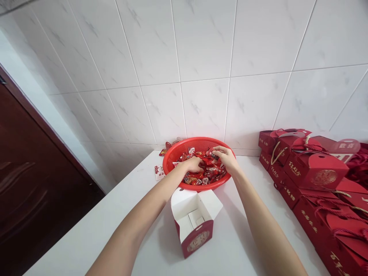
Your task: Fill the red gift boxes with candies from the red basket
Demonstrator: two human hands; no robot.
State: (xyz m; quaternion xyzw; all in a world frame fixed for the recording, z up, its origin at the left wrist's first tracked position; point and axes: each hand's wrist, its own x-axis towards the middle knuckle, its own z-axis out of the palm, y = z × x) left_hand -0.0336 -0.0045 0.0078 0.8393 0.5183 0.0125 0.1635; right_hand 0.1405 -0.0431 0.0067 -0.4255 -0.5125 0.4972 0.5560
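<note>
A red plastic basket (198,187) holds many wrapped candies (198,181), mostly in red wrappers. Over its right side, my right hand (227,158) pinches a wrapped candy (211,153) between thumb and fingers. My left hand (193,165) reaches in from the left, its fingers curled down among the wrappers. The fingertips are hidden there, so what they grip cannot be made out. Between my forearms, in front of the basket, stands a small red gift box (198,240) with its top flaps spread and its white inside showing. No candy shows inside it.
Closed red gift boxes (309,172) with rope handles are stacked along the right of the white table (155,234). A small printed card (159,172) lies left of the basket, with more red packets (168,146) behind it. A tiled wall (204,107) borders the back.
</note>
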